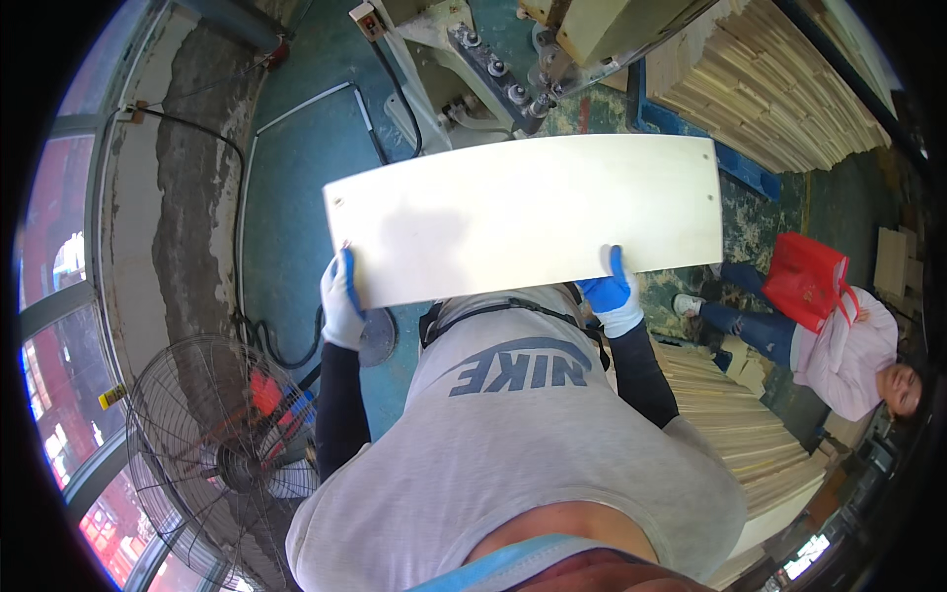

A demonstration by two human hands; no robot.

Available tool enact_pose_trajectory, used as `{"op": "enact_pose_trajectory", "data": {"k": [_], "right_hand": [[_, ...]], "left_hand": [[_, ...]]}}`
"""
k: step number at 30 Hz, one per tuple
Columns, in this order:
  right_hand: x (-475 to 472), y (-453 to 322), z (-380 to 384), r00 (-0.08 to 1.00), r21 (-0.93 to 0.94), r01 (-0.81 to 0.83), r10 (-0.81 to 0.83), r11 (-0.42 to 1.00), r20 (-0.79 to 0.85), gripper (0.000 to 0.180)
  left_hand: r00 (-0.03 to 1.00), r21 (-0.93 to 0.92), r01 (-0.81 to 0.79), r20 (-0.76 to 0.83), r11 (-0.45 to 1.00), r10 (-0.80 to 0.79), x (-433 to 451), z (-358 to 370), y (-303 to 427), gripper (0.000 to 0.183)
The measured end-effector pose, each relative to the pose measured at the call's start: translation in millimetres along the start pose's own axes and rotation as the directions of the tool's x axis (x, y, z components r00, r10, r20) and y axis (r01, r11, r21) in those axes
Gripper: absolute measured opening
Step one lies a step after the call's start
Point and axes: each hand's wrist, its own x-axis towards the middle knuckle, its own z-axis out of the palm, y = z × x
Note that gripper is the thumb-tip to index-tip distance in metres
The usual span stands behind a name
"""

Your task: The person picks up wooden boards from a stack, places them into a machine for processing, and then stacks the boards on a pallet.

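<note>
A long pale board (525, 214) with a slightly curved far edge is held out in front of my body. Small holes or marks show near its left and right ends. My left hand (343, 300), in a white glove with blue on the palm side, grips the board's left end near the lower corner, thumb on the face. My right hand (612, 294), gloved alike, holds the near edge right of the middle, its blue thumb on top. The fingers under the board are hidden. Beyond the far edge stands a machine with a row of metal fittings (507, 81).
Stacked boards (769, 81) sit on a blue pallet (747, 170) at upper right; another stack (740, 422) is beside me at lower right. A person (836, 348) with a red bag (805, 281) is at the right. A fan (237, 459) and a cable (240, 222) are at left.
</note>
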Motion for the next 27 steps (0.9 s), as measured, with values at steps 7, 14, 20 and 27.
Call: {"op": "enact_pose_trajectory", "data": {"k": [7, 14, 20, 27], "right_hand": [[30.6, -10.7, 110.8, 0.977, -0.459, 0.193, -0.211, 0.867, 0.013, 0.044], [51.0, 11.9, 151.3, 0.983, -0.469, 0.166, -0.183, 0.867, 0.01, 0.03], [77.1, 1.9, 137.2, 0.955, -0.572, 0.292, -0.262, 0.766, 0.136, 0.03], [81.3, -4.1, 141.8, 0.945, -0.582, 0.261, -0.327, 0.77, -0.008, 0.028]], "left_hand": [[0.976, 0.129, -0.035, -0.211, 0.991, 0.062, -82.9, -159.3, -18.8, 0.052], [0.938, 0.226, -0.042, -0.327, 0.973, 0.116, -113.3, -170.2, -13.2, 0.056], [0.932, 0.279, -0.099, -0.312, 0.955, 0.187, -94.5, -161.3, -22.9, 0.056], [0.944, 0.1, 0.007, -0.329, 0.995, 0.026, -74.2, -157.1, -10.7, 0.055]]}}
